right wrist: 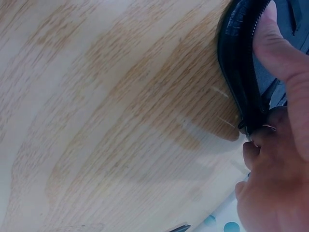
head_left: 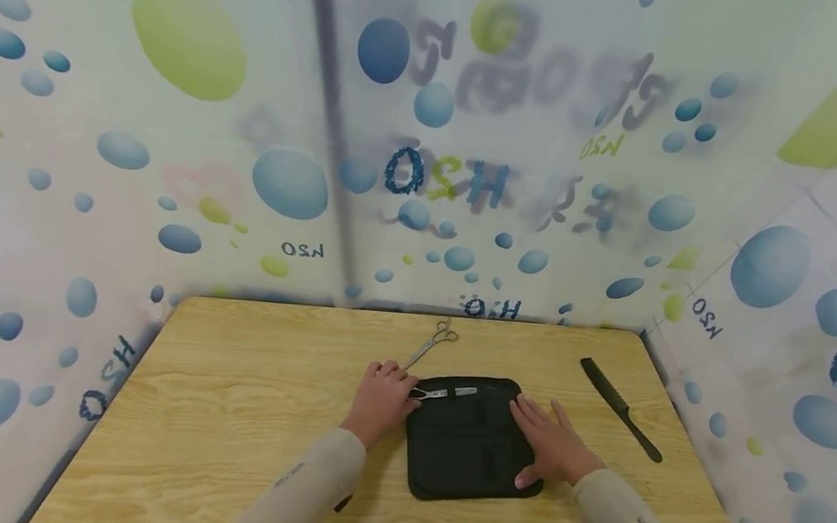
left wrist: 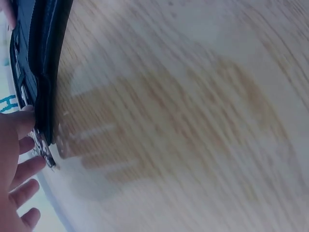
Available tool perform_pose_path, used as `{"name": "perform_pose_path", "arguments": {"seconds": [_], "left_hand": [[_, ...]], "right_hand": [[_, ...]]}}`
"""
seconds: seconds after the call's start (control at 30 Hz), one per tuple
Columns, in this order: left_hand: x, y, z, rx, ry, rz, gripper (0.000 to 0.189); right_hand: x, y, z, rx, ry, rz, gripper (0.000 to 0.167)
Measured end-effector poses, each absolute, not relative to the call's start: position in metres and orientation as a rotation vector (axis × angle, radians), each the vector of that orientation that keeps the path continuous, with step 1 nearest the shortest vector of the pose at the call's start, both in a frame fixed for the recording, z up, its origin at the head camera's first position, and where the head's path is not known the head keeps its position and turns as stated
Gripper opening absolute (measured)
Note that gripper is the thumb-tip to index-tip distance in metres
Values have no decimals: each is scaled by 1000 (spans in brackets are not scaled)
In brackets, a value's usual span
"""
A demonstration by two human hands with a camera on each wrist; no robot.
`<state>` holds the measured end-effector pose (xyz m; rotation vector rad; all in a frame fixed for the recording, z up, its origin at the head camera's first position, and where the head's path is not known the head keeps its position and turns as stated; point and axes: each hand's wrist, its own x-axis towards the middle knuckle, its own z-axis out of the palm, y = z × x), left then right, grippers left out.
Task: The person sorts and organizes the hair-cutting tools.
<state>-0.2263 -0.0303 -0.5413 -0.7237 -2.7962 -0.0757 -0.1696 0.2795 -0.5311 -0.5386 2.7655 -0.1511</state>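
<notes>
An open black zip case (head_left: 472, 457) lies flat on the table. A pair of silver hair scissors (head_left: 438, 394) lies across its upper part, the blades under a small black strap. My left hand (head_left: 382, 404) is at the case's left edge, thumb and index finger pinching the scissors' handle end, the other fingers (left wrist: 23, 193) spread apart. The handle rings are mostly hidden by the fingers. My right hand (head_left: 552, 443) rests on the case's right edge, fingers extended and thumb (right wrist: 273, 41) on the zip border near the lower corner.
Another pair of silver scissors (head_left: 429, 345) lies behind the case, close to the left fingertips. A black comb (head_left: 622, 411) with a handle lies to the right. The wood-patterned table (head_left: 243, 387) meets patterned walls at the back and sides.
</notes>
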Motion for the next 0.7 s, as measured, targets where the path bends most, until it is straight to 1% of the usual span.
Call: {"name": "perform_pose_path", "arguments": {"seconds": [0.1, 0.4, 0.7], "left_hand": [[-226, -29, -545, -713, -2775, -79, 34], [-227, -18, -552, -749, -2698, -30, 15], [-230, -12, -551, -782, -2712, 19, 13]], "right_hand": [[-170, 280, -532, -536, 2765, -144, 118], [-170, 281, -532, -528, 2757, -155, 119], [-171, 281, -532, -532, 2765, -129, 119]]}}
